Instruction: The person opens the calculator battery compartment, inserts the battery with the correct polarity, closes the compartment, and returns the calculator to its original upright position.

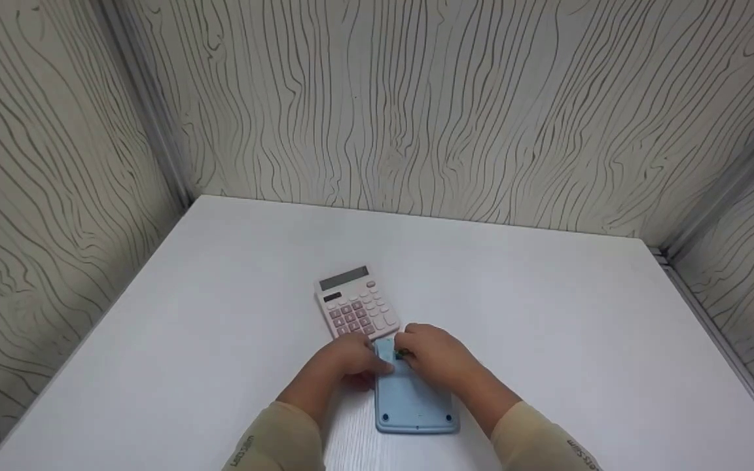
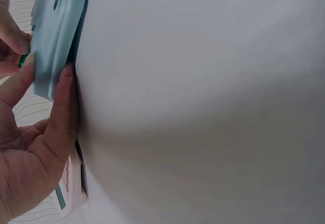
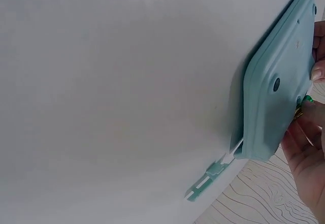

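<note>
A light blue calculator (image 1: pixel 410 399) lies face down on the white table, its back with small dark feet turned up. My left hand (image 1: pixel 351 356) grips its left edge, thumb on the back and fingers at the side. At the slot in the calculator's far part, my right hand (image 1: pixel 436 353) pinches a small green and gold battery (image 3: pixel 298 112). The battery is mostly hidden by the fingers in the head view. In the right wrist view, a loose blue battery cover (image 3: pixel 207 180) with tabs lies on the table beside the calculator.
A pink and white calculator (image 1: pixel 355 302) lies face up just beyond the blue one, close to both hands. The white table (image 1: pixel 547 314) ends at patterned panels (image 1: pixel 390 104) at the back and sides.
</note>
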Tool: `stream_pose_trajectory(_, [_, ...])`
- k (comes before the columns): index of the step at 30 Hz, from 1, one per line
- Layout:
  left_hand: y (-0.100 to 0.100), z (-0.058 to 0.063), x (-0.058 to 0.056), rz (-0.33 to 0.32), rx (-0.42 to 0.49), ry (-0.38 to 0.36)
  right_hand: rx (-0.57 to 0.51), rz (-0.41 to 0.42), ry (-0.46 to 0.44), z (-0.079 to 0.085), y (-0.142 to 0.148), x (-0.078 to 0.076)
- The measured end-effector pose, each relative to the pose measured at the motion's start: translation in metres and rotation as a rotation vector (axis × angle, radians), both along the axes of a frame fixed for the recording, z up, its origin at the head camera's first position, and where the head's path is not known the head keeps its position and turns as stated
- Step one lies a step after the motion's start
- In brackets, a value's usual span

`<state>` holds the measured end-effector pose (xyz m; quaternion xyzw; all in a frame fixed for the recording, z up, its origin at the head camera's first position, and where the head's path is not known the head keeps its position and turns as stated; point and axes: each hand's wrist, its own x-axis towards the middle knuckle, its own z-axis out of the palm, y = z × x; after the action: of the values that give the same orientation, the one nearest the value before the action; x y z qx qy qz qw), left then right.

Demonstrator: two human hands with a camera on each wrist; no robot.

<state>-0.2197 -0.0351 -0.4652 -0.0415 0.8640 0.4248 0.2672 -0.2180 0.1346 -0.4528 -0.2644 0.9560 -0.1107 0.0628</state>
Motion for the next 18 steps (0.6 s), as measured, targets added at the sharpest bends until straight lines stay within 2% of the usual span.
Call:
stream_pose_trajectory(13, [0.0013,-0.0001,0.0007,0.015,0.0,-0.004,0.042,-0.002,-0.021,0.0016,-0.0012,-0.0009])
stream_pose_trajectory(18, [0.0003,-0.0015,0.0005,0.013,0.009,-0.005,-0.006,-0.017,-0.042,-0.0011,0.0006,-0.0031])
